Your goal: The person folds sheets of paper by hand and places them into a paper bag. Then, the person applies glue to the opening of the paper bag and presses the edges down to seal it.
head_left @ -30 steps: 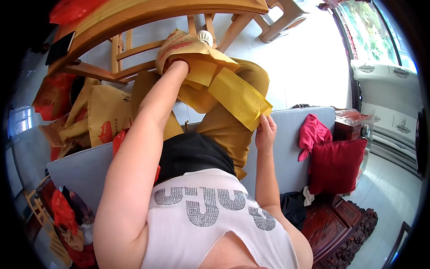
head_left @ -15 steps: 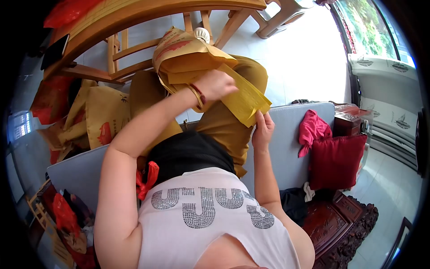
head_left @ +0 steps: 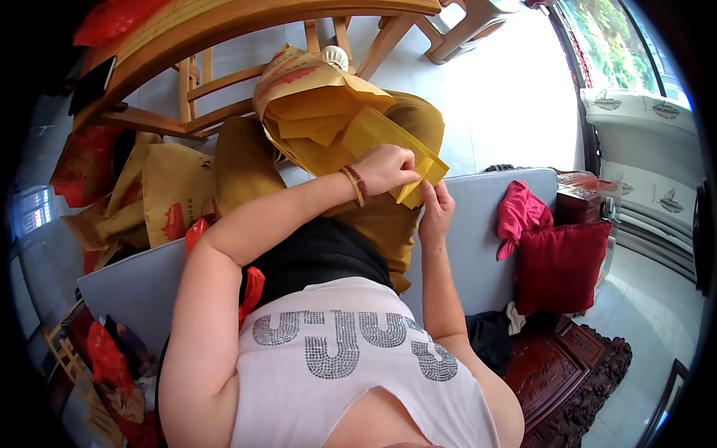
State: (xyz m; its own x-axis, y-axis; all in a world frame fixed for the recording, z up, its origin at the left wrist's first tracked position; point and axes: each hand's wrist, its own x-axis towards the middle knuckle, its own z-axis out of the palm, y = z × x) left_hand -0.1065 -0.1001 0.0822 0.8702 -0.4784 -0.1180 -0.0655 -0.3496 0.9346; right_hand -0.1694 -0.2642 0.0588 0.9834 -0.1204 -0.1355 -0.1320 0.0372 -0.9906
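Observation:
Yellow paper sheets lie over my right thigh, their near ends lifted and fanned apart. At their lower edge, my left hand, with bracelets on its wrist, pinches the paper. Close beside it, my right hand grips the near right corner between thumb and fingers. An open brown paper bag with red print rests between my knees, its mouth towards me. Folded yellow-brown paper shows inside, and the far ends of the sheets reach its mouth.
A wooden table stands ahead, with a dark phone-like object at its left edge. More brown bags lie at left. On the right are a red cushion, pink cloth and a plastic stool.
My left hand has come out of the bag and across to the near edge of the yellow sheets, beside my right hand. The sheets' near ends now stand apart. My right hand stays at their corner.

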